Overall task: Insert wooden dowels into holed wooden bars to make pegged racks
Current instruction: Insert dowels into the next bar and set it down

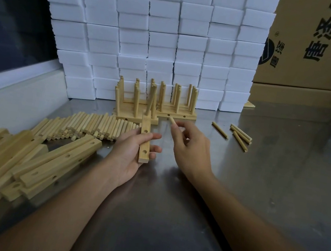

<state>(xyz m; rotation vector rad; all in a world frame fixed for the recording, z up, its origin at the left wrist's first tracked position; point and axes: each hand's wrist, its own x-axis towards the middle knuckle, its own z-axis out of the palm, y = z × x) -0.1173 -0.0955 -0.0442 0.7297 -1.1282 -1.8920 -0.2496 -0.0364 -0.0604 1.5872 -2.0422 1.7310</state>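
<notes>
The left hand [132, 152] cradles a pale square-sectioned wooden bar [145, 139], fingers curled round it, its long axis running away from the person toward the finished pegged racks [155, 104]. Two round holes show on its upper face, and two dowels already stand upright at its far end. The right hand [191, 149] pinches a short light wooden dowel [172, 121], tip pointing up and away to the left, just right of the bar. Bare steel tabletop [261, 173] lies open to the right, apart from loose dowels [239, 134]; stacked holed bars [13, 166] and a dowel pile [95, 125] crowd the left.
</notes>
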